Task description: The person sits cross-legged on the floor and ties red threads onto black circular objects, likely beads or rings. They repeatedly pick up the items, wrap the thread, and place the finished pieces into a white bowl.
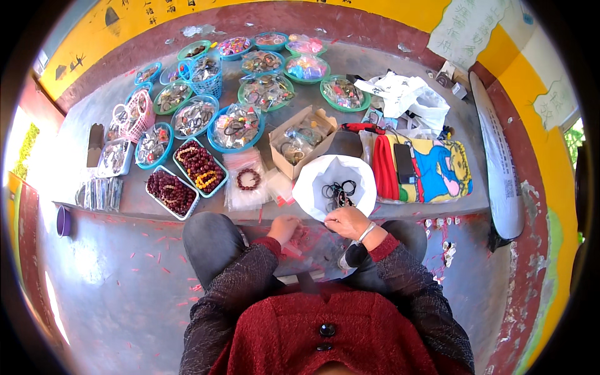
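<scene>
My right hand (347, 222), with a silver bangle (367, 231) at its wrist, is at the near rim of a white bag (307, 187). Its fingers are pinched together, and I cannot tell what is between them. Inside the bag lie black cords or bands (347, 186) with small beads, some just above my fingertips. My left hand (285, 230) is lower, over my lap beside my knee, its fingers curled. Whatever it holds is hidden. Pinkish-red plastic scraps (294, 249) lie just below it.
Left of the bag are an open cardboard box (292, 164), a beaded bracelet (248, 179) on clear bags, and trays of dark red beads (164, 201). Baskets of packaged trinkets (236, 147) stand behind. A colourful folded cloth (440, 175) with a phone (405, 164) lies right.
</scene>
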### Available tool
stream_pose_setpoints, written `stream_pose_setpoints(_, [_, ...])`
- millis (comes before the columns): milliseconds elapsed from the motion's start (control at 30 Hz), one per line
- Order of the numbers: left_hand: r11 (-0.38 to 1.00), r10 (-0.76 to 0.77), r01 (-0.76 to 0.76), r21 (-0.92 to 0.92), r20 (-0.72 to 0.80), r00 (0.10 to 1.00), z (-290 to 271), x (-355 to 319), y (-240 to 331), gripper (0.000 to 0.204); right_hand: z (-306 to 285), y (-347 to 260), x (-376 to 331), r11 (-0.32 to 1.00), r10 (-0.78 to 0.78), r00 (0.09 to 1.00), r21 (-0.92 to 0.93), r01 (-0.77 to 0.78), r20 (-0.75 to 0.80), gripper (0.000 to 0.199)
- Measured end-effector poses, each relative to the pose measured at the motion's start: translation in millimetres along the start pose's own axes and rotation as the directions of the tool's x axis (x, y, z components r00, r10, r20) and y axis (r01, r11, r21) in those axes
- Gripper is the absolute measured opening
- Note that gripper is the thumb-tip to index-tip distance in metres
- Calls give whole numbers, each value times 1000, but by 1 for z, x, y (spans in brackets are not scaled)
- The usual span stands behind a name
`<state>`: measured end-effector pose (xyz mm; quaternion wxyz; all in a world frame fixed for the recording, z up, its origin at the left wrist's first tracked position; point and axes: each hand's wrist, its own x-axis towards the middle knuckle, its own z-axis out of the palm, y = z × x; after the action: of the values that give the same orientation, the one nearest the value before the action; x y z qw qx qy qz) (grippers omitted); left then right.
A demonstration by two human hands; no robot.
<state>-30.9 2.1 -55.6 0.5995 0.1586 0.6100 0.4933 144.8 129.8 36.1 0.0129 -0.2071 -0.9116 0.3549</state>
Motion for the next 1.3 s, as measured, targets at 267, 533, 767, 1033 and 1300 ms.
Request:
stream_pose_setpoints(267, [990,-18,-35,-134,-374,927,-35,75,-18,19,0,-5,6,995,-65,997,-85,61,-39,21])
stream_pose_setpoints(533, [881,285,136,454,-737,613,-45,144,-11,20,-2,1,-1,979,-8,1000,-205,7,-6,20])
stream_pose_setpoints(767, [942,-143,-129,-310,-717,682,-69,182,-20,14,-5,-4,7,973,-8,1000,-232,14,28,19])
stream_pose_setpoints(1033, [982,154,-178,56,-783,603,-116,205,-70,11,-5,-19,13,969,-88,992,-224,107,93,16])
stream_pose_setpoints(1300, [972,109,-226,-63,-732,672,-65,156,-5,20,-6,-13,9,966,-61,994,-244,82,90,16])
